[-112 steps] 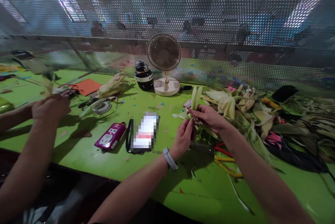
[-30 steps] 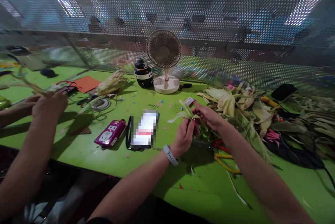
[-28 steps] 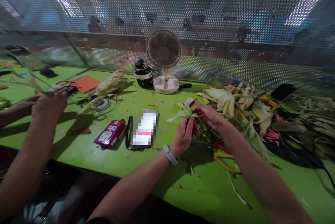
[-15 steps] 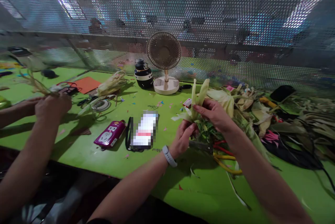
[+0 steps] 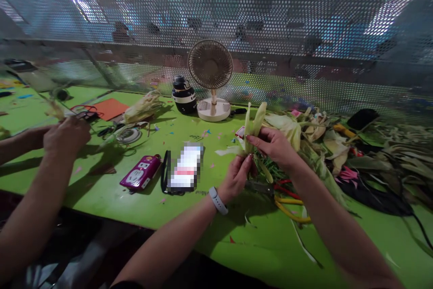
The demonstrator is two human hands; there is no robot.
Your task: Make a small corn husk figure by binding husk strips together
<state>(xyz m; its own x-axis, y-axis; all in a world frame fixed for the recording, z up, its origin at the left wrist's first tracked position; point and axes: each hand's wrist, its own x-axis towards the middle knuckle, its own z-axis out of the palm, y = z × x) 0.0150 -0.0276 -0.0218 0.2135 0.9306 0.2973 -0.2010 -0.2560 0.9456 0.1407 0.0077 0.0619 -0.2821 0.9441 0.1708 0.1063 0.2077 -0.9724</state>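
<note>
My left hand [image 5: 236, 175], with a pale watch band on its wrist, pinches the lower end of a small bunch of pale green corn husk [image 5: 254, 122]. The strips stand upright above my fingers, spread in a V. My right hand [image 5: 274, 145] is closed on the same husk from the right, thumb and forefinger on its side. Behind and below my hands lie thin green strands [image 5: 275, 169], partly hidden. Pliers or cutters with red and yellow handles [image 5: 293, 217] rest on the green table just below my right hand.
A heap of dried husks [image 5: 324, 144] covers the right side. A fan [image 5: 214, 109] and a black jar [image 5: 184, 97] stand at the back. A phone [image 5: 186, 167] and a purple device [image 5: 141, 172] lie left of my hands. Another person's hands [image 5: 67, 135] work at far left.
My hands stay on the husk, which has shifted slightly left in view along with the whole scene. A curled strip now shows below my right hand. The other person's held strands have tilted.
</note>
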